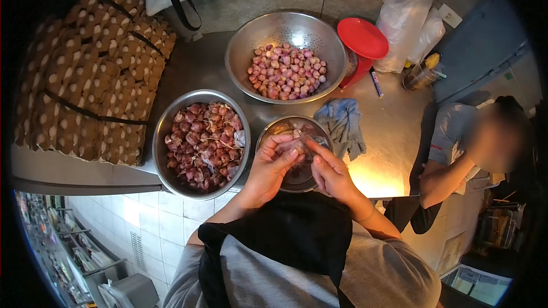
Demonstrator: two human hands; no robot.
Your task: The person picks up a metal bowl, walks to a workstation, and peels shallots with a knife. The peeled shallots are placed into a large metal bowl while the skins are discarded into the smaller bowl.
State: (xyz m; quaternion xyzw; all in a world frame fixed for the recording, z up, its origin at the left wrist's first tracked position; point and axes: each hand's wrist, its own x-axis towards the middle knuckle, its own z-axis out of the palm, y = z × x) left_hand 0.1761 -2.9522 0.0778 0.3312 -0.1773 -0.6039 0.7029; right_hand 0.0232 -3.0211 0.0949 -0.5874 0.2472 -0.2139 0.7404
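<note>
Over a small metal bowl (294,184) at the table's front edge, my left hand (273,165) and my right hand (332,174) meet at the fingertips. Both hands are closed in a pinch around something small and pale, too small and blurred to name. To the left stands a steel bowl (158,151) of unpeeled red shallots (200,142). Behind my hands is a large colander (237,60) holding peeled pinkish shallots (288,71). A blue-grey cloth (344,125) lies just right of the small bowl.
Stacked egg trays (91,74) fill the left side. Toward the back right are a red scale (362,40), a marker (377,82), plastic bags (405,28) and a container (419,77). A person (451,148) sits at the right, beyond the table (394,131).
</note>
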